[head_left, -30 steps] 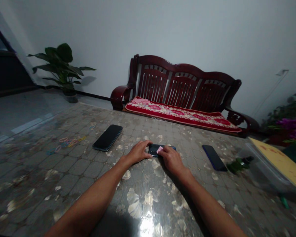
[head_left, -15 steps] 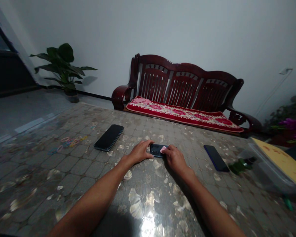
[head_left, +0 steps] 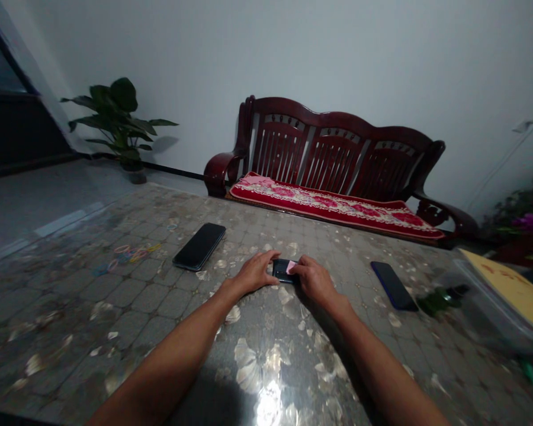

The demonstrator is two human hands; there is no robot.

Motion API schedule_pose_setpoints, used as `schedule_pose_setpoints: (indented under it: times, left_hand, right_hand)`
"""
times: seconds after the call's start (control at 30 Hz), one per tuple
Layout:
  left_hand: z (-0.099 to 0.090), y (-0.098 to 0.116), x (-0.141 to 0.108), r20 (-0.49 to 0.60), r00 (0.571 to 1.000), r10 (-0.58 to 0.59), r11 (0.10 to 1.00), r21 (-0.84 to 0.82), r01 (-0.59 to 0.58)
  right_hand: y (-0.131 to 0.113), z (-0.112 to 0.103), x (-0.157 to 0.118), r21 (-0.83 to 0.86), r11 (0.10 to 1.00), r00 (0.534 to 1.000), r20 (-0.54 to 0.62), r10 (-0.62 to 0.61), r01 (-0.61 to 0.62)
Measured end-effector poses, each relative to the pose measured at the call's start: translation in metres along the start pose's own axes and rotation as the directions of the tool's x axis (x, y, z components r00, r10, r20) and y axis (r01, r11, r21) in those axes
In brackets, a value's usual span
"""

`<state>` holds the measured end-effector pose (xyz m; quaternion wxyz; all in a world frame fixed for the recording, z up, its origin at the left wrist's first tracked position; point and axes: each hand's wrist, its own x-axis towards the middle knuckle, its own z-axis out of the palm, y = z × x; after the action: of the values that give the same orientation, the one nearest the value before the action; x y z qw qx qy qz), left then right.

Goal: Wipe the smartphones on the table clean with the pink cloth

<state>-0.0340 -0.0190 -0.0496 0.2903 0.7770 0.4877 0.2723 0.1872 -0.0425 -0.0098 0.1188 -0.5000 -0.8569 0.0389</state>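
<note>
A dark phone (head_left: 281, 273) lies back side up on the patterned tabletop, with its camera bumps showing. My left hand (head_left: 256, 272) grips its left end, thumb at the near edge and fingers at the far edge. Over the right part of the phone, my right hand (head_left: 313, 277) pinches a small pink piece (head_left: 290, 267), perhaps cloth or paper, against the back. The right end of the phone is hidden under my right hand. Left of my hands lies a larger black phone (head_left: 199, 246), screen up; to the right is a phone with a blue edge (head_left: 394, 286).
Colored rubber bands (head_left: 128, 254) lie on the left of the table (head_left: 169, 349). On the right are a green bottle (head_left: 439, 300) and a clear plastic box (head_left: 493, 302) with a yellow sheet (head_left: 510, 288). A wooden bench (head_left: 328, 154) stands beyond the far edge.
The pink piece under my right hand has shifted slightly left across the phone's back. My left hand keeps its hold. The whole view has moved a little.
</note>
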Motion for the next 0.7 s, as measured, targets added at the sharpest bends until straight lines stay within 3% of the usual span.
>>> schedule_pose_setpoints:
  times: [0.1,0.37,0.53,0.7]
  left_hand:
    - [0.0,0.0,0.0,0.006,1.0,-0.006,1.0,-0.01,0.006]
    - [-0.003,0.005,0.0,0.013,1.0,-0.02,0.999,-0.026,0.02]
    - [-0.002,0.002,0.0,0.02,1.0,-0.019,0.999,-0.049,0.02]
    - [-0.004,0.005,0.0,0.036,0.998,-0.042,0.999,-0.024,0.043]
  right_hand:
    - [0.001,-0.001,-0.002,-0.011,1.0,1.0,0.002,0.028,-0.028]
    - [-0.022,0.006,0.015,0.008,0.999,0.999,0.007,-0.051,0.051]
    - [-0.005,0.005,0.0,0.018,1.0,1.0,-0.01,0.02,-0.02]
    - [0.021,0.001,-0.015,-0.002,0.98,0.978,-0.057,0.201,-0.201]
